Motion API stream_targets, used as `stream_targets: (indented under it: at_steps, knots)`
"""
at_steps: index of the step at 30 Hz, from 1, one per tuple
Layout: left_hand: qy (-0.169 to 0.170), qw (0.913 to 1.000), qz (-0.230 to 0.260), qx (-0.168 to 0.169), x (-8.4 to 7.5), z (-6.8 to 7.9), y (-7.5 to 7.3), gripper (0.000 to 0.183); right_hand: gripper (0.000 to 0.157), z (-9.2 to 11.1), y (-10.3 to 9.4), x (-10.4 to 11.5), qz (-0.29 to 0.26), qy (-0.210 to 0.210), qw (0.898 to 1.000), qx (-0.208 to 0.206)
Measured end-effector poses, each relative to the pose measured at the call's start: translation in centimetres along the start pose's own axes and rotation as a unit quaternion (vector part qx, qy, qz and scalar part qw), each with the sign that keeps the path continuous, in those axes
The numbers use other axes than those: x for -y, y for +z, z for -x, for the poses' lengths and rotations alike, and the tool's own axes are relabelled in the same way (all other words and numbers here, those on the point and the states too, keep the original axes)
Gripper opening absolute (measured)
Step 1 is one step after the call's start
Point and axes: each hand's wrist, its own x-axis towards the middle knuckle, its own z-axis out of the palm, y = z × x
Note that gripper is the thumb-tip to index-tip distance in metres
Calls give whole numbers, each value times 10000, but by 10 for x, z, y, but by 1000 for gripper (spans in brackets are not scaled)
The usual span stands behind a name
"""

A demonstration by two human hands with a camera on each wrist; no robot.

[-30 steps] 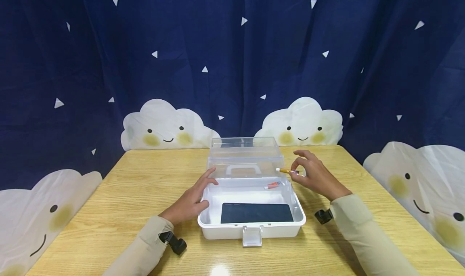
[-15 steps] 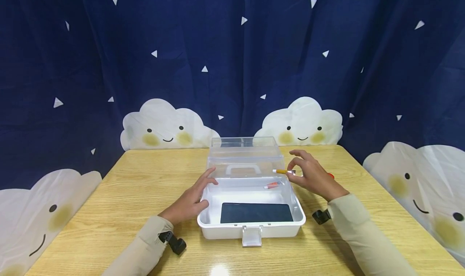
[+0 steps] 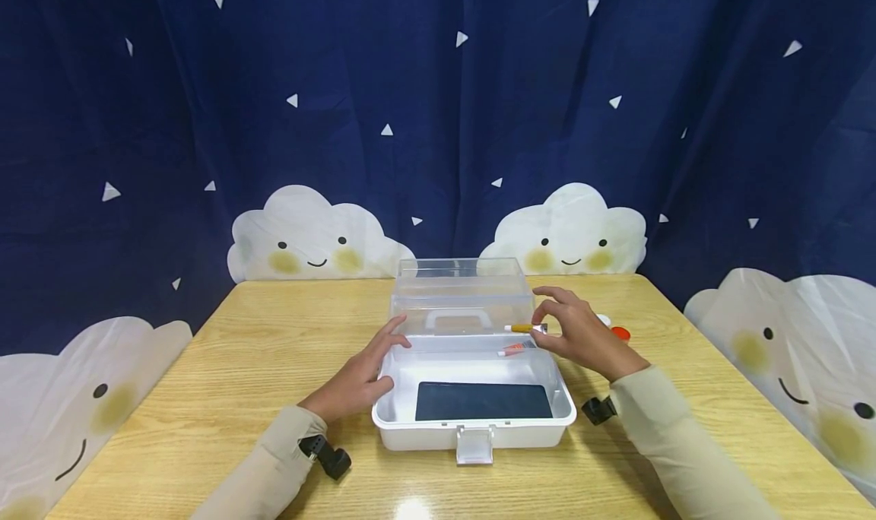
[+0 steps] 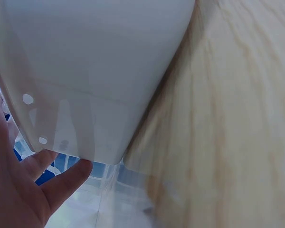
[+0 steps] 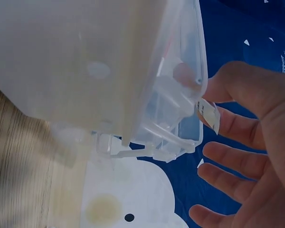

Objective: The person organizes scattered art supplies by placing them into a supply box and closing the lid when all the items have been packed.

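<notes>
A white plastic storage box (image 3: pixel 472 435) stands with its clear lid (image 3: pixel 461 284) tipped back. Above the box's back right part, my right hand (image 3: pixel 582 336) pinches a small yellow tube (image 3: pixel 522 328) with a white cap between thumb and index finger. The tube's flat crimped end (image 5: pixel 209 115) shows in the right wrist view. At the back right inside the box lies an orange-red tube (image 3: pixel 515 349), its white cap pointing left. My left hand (image 3: pixel 356 379) rests at the box's left side, fingers extended and fingertips at the rim, holding nothing.
A dark flat rectangular thing (image 3: pixel 482 401) lies on the box floor near the front. The front latch (image 3: pixel 474 445) hangs down. Behind my right hand are a red round thing (image 3: pixel 620 334) and a white one (image 3: pixel 604 320). A blue curtain (image 3: pixel 438 125) with white clouds backs the wooden table (image 3: pixel 294 315).
My right hand has moved left with the yellow tube, from beside the box to over its back right part. The red and white things have come into view. My left hand has stayed still.
</notes>
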Motion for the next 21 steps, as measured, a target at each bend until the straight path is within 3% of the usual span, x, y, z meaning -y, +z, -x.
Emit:
stream_targets:
  at_steps: [14,21]
  knots:
    - [-26,9999,161,53,2,0,0,53,11,-1,3,6,-3,-364,9993,46]
    - [46,10000,52,43,2,0,0,54,10,-3,4,7,-6,-260,9995,159]
